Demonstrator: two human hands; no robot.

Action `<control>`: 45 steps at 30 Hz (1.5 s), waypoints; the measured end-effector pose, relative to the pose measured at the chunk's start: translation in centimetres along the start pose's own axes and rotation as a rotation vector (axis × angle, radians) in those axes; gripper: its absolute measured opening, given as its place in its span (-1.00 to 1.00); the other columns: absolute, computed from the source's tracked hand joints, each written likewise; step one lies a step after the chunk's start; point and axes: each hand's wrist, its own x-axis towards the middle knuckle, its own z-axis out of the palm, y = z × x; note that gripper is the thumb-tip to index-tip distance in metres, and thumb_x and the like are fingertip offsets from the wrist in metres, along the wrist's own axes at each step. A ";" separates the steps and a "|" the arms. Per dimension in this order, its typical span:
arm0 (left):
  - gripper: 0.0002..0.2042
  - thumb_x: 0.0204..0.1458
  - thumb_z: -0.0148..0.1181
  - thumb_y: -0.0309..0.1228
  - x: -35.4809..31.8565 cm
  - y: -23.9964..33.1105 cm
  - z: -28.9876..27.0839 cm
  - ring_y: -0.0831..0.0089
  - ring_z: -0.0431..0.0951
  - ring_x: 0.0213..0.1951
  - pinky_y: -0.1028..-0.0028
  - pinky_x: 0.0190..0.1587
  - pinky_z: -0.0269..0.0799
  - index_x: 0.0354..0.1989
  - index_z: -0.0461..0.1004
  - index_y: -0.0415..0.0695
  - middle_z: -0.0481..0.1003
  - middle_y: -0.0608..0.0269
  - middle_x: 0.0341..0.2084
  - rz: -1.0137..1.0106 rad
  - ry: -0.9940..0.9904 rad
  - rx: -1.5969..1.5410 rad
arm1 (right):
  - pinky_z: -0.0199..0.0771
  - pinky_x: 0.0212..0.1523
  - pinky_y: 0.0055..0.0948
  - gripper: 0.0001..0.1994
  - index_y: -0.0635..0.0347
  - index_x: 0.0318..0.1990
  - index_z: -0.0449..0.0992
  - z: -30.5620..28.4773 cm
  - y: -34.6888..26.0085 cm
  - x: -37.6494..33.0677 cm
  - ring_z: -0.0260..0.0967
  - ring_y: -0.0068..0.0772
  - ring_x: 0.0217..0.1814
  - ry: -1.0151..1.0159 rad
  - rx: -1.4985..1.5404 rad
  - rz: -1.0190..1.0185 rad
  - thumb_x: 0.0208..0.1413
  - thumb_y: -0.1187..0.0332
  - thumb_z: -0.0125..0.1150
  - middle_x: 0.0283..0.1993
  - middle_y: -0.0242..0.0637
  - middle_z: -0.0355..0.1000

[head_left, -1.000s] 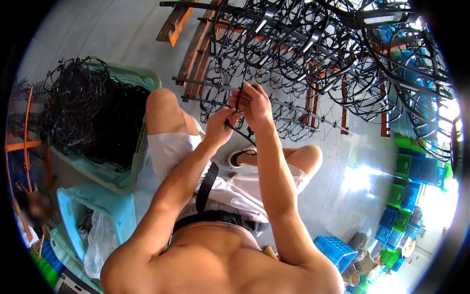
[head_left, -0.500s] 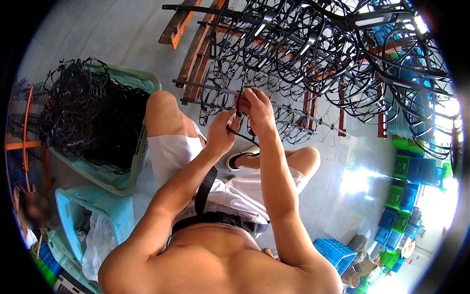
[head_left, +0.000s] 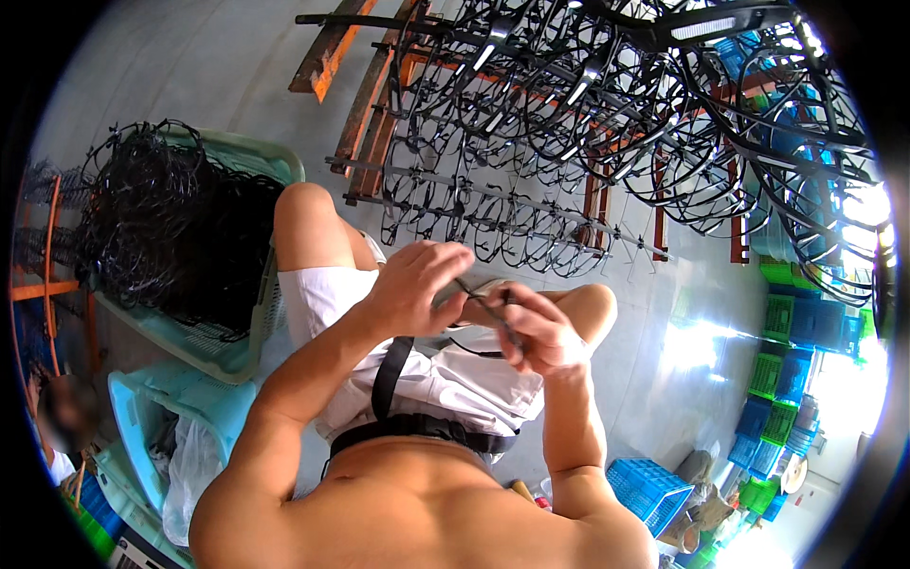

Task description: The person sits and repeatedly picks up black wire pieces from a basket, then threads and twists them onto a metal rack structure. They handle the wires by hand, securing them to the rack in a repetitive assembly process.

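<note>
My left hand and my right hand are together over my lap, both pinching a thin black spectacle frame part between the fingers. The piece is narrow and partly hidden by my fingers. Just beyond my hands stands a metal rack hung with rows of black spectacle frames. I sit in white shorts with a black strap across my waist.
A pale green basket heaped with black frames stands at my left. A light blue stool or bin is lower left, with another person's head beside it. More hanging frames fill the top. Blue and green crates stack at right.
My hands have dropped from the rack down toward my lap, bringing the thin black piece with them.
</note>
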 end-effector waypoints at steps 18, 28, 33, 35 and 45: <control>-0.75 -0.01 0.22 -0.28 2.1 -3.6 6.2 0.21 0.50 -0.63 0.34 -0.55 0.36 -0.50 0.42 -0.23 0.46 0.14 -0.71 -0.761 0.096 0.030 | 0.30 -0.53 -0.42 -0.84 0.18 -0.37 0.28 -6.9 -3.8 15.3 0.27 -0.40 -0.55 0.524 0.131 -0.444 0.21 0.32 -0.01 -0.48 -0.24 0.36; -0.76 0.03 0.19 -0.30 1.8 -3.1 6.0 0.25 0.52 -0.64 0.42 -0.58 0.35 -0.51 0.46 -0.24 0.48 0.12 -0.71 -0.749 0.103 0.042 | 0.28 -0.60 -0.48 -0.86 0.16 -0.33 0.25 -7.3 -2.0 15.9 0.26 -0.48 -0.60 0.519 0.064 -0.583 0.22 0.32 -0.01 -0.51 -0.28 0.35; -0.77 0.01 0.20 -0.31 1.5 -3.5 6.4 0.15 0.49 -0.66 0.32 -0.61 0.36 -0.56 0.43 -0.21 0.44 0.14 -0.76 -0.694 0.144 0.058 | 0.28 -0.60 -0.49 -0.84 0.17 -0.33 0.24 -7.6 -2.0 16.1 0.26 -0.48 -0.59 0.491 0.026 -0.619 0.22 0.31 0.00 -0.50 -0.27 0.37; -0.77 0.03 0.18 -0.31 1.3 -3.7 6.5 0.16 0.48 -0.66 0.31 -0.60 0.36 -0.53 0.42 -0.20 0.44 0.14 -0.74 -0.679 0.126 0.080 | 0.29 -0.60 -0.49 -0.84 0.18 -0.32 0.25 -7.8 -1.8 16.0 0.28 -0.47 -0.58 0.464 0.006 -0.637 0.22 0.31 0.00 -0.50 -0.26 0.37; -0.78 0.08 0.14 -0.28 2.0 -4.2 7.3 0.13 0.53 -0.55 0.28 -0.55 0.40 -0.42 0.45 -0.21 0.50 0.04 -0.61 -0.541 0.196 0.353 | 0.56 -0.30 -0.28 -0.78 0.33 -0.17 0.21 -6.0 -3.0 13.0 0.48 -0.16 -0.31 0.526 0.017 -0.332 0.20 0.32 -0.04 -0.25 -0.02 0.40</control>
